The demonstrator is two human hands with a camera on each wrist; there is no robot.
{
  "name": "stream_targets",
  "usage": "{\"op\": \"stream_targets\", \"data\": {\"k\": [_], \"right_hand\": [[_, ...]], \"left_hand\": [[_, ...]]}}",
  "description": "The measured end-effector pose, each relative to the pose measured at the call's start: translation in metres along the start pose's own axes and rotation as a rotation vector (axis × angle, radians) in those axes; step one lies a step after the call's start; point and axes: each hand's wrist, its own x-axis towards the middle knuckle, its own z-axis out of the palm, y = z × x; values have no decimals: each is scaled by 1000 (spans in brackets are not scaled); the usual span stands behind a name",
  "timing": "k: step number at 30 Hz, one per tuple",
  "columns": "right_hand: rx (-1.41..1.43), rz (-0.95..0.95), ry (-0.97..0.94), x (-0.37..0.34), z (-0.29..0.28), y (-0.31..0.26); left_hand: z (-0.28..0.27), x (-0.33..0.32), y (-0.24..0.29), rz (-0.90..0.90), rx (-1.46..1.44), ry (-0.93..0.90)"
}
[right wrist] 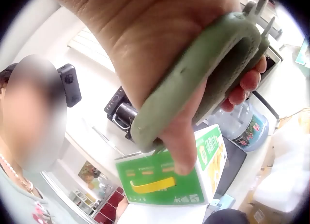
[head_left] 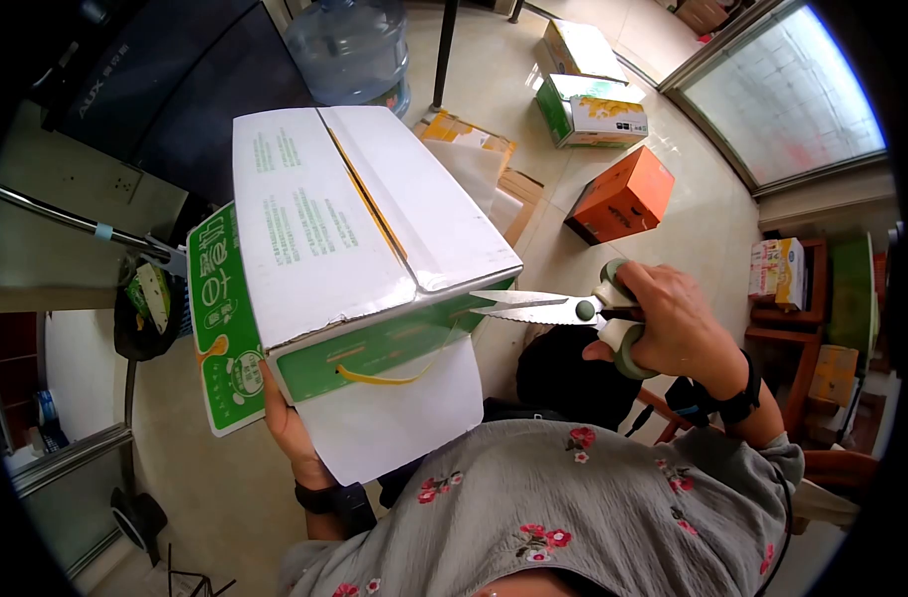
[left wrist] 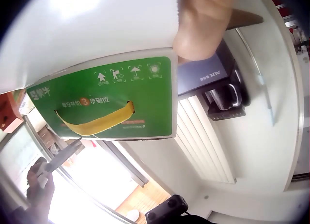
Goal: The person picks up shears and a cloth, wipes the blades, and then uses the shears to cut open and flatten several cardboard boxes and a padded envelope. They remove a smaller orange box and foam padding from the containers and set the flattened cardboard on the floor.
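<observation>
A white and green carton [head_left: 354, 199] is tilted over the person's lap, a white flap [head_left: 394, 418] hanging from its near side. On the green end a yellow strap handle [left wrist: 97, 124] bows outward. The left hand [head_left: 293, 423] grips the carton's lower left corner, most of its fingers hidden. In the right hand [head_left: 668, 318] are scissors with green and white handles [head_left: 621, 289], thumb and fingers through the loops. Their blades [head_left: 528, 306] are parted, tips at the right edge of the green end. The right wrist view shows the right hand [right wrist: 164, 45] around the green loop.
On the floor ahead stand an orange box [head_left: 623, 194], more cartons [head_left: 593, 109] and flattened cardboard [head_left: 474, 149]. A water bottle [head_left: 349, 50] is beyond the carton, beside a dark appliance [head_left: 175, 90]. A black bag [head_left: 145, 308] hangs at the left; wooden shelves [head_left: 787, 348] stand right.
</observation>
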Motion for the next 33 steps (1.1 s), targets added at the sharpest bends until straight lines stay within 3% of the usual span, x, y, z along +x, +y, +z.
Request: {"op": "stream_targets", "data": {"k": [10,16,19,23,26,29,31,32,33], "right_hand": [[14,10,-29,4,-2,-4],[105,118,-263,8,0,-8],[187,104,-260,9,11,-12],[-38,-157,83,12,17,-11],[99,-295,-30,20,21,-14],[4,-347,-79,23,22,-19],[37,-271,-41,19,23,-19],[20,-250,-27,18,24,-16],[-1,-229,-11,17,25,-12]], "left_hand": [[6,-2,3,3,-13,4],[-3,-3,3,40,74,35],[-7,-5,1,87,116,78],[-17,-9,4,46,161,1],[-22,-15,1,-84,210,78],[-19,-15,-13,-42,221,152],[-13,-16,-10,-8,351,27],[-4,-12,-8,-98,88,37],[3,-10,-5,-131,32,46]]}}
